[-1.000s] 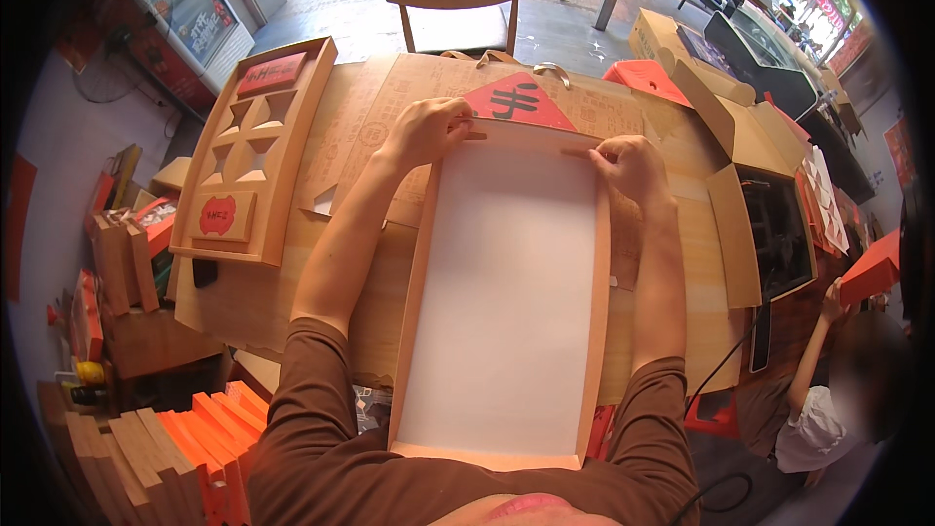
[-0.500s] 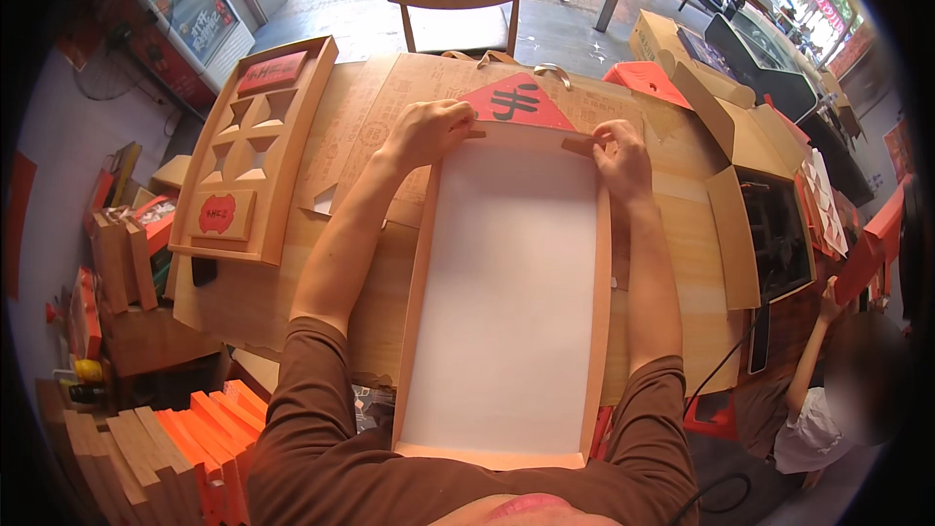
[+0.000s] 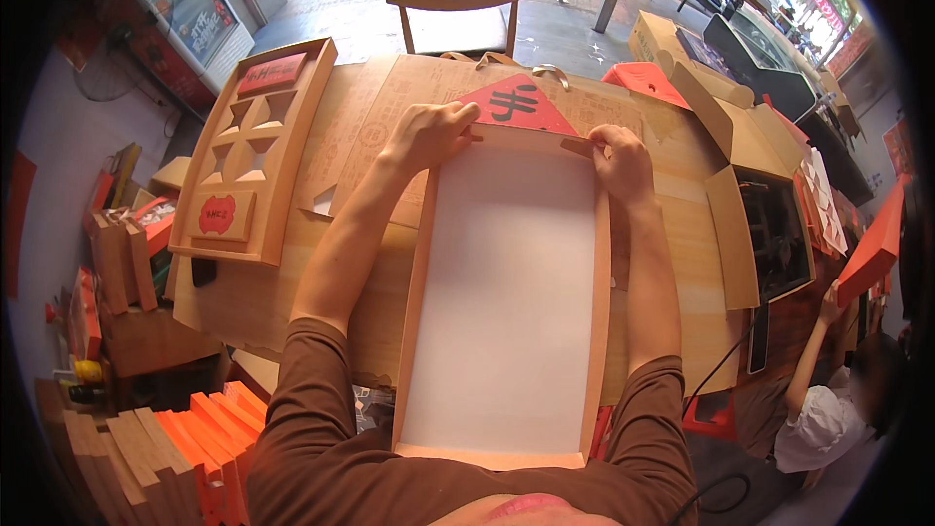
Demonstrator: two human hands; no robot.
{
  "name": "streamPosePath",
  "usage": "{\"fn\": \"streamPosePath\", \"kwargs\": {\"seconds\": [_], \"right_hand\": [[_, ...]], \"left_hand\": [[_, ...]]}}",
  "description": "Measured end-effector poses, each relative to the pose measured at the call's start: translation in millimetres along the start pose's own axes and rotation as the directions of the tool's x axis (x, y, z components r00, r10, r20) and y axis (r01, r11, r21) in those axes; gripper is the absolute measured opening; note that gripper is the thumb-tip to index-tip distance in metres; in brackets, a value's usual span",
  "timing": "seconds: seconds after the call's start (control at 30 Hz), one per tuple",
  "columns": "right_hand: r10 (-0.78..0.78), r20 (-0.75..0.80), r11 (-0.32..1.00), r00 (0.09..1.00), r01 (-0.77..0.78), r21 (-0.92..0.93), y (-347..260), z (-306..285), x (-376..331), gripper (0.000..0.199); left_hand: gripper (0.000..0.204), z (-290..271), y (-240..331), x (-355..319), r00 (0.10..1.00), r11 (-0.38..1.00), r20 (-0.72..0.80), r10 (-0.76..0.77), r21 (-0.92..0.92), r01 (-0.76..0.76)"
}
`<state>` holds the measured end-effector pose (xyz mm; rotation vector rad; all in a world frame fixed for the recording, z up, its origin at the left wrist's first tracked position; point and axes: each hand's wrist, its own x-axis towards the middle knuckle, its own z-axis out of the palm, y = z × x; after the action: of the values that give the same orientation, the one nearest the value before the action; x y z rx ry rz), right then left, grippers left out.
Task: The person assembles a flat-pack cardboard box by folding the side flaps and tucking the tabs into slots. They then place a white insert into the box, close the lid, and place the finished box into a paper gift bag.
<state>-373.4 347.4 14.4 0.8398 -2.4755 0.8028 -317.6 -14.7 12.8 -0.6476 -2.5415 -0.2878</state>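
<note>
A long, shallow cardboard box with a white inside and brown side walls stretches from my body to the table's far part. My left hand is closed at its far left corner, fingers pinching the cardboard. At the far right corner, my right hand grips the cardboard in the same way. Small brown flaps show beside the fingers of both hands, along the far end wall. Just beyond that wall is a red panel with a black brush-style character, its lower part hidden.
A compartmented box sits left on the wooden table, beside printed cardboard sheets. An open carton stands right. Orange and brown boxes are stacked lower left. A chair is beyond. Another person lifts a red box.
Both my hands stay at the far corners; the right one has shifted slightly. At the right, the other person's red box has turned to show more of its broad side.
</note>
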Motion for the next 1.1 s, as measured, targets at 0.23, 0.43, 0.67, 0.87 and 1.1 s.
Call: {"fn": "streamPosePath", "kwargs": {"seconds": [0.23, 0.43, 0.67, 0.87, 1.1], "right_hand": [[-0.065, 0.005, 0.998, 0.998, 0.065, 0.026, 4.7, -1.4, 0.1, 0.018], [-0.014, 0.025, 0.996, 1.0, 0.011, 0.087, 9.9, 0.7, -0.2, 0.02], [0.113, 0.023, 0.968, 0.993, -0.116, 0.223, 11.2, 3.8, 0.5, 0.02], [0.289, 0.115, 0.839, 0.95, -0.31, 0.448, 33.9, 20.5, -1.2, 0.018], [0.361, 0.162, 0.72, 0.918, -0.385, 0.577, 36.0, 31.9, -2.3, 0.012]], "left_hand": [[0.029, 4.0, 1.0, 0.8, 1.0, 0.996, 0.009, 0.022, 0.089, -0.023], [0.013, 0.3, 4.6, 2.1, 0.993, 0.989, -0.032, 0.113, 0.1, -0.109], [0.009, -1.8, 0.0, 1.3, 0.983, 0.982, -0.054, 0.177, 0.077, -0.173], [0.012, -4.8, 3.0, 2.0, 0.986, 0.984, -0.039, 0.159, 0.089, -0.155], [0.006, -2.6, 1.6, 1.2, 0.991, 0.99, -0.036, 0.129, 0.06, -0.127]]}}
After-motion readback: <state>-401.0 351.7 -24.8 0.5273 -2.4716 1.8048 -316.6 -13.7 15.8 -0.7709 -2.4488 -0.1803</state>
